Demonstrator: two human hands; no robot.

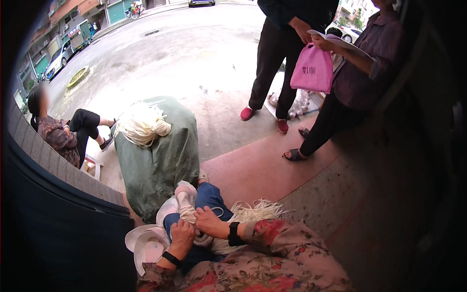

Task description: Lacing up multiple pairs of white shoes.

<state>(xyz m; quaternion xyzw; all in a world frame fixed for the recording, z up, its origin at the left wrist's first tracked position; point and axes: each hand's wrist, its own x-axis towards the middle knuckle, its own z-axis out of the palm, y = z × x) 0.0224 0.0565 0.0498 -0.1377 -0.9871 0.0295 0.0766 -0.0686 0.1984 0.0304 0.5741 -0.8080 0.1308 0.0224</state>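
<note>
On my lap rests a pale pinkish, shoe-shaped form with cream cord wrapped or laced across it. My left hand is closed at its near end, the fingers pinching the cord. From the right, my right hand also pinches the cord, close to the left. A loop of cord rises beside the right hand. A loose bundle of cream cords lies across my lap by my right forearm. Fingertip detail is small and partly hidden.
Ahead stands a large green sack topped with a cord bundle. Pale shoe-sole-like pieces lie left of my lap. One person sits at left; two stand at right, near a pink bag. A dark panel borders my left.
</note>
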